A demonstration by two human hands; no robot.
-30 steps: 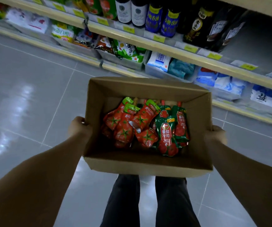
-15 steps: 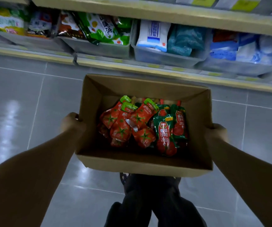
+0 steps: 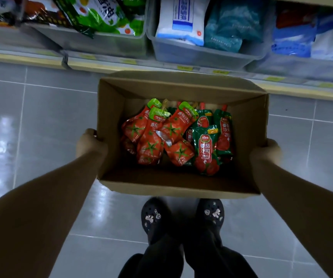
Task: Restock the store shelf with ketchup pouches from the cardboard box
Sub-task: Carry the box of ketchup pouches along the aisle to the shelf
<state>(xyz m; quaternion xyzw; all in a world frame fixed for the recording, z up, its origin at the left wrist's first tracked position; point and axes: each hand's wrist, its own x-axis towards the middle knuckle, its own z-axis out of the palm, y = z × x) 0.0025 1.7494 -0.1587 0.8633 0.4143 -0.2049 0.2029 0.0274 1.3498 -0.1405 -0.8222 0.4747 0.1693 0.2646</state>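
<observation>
Most fingers of left hand (image 3: 90, 144) & right hand (image 3: 265, 152) hidden behind cardboard box (image 3: 181, 189) sides. Lower ketchup pouches (image 3: 151, 141) buried under others. Shelf (image 3: 121, 62) goods cut off at top; price labels (image 3: 184, 67) blurred, unreadable.

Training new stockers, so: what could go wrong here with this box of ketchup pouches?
The left hand and right hand hold the box by its sides, so a slipped grip could drop it onto the shoes. The pouches lie loose in a heap; tilting the box could shift them suddenly.
</observation>
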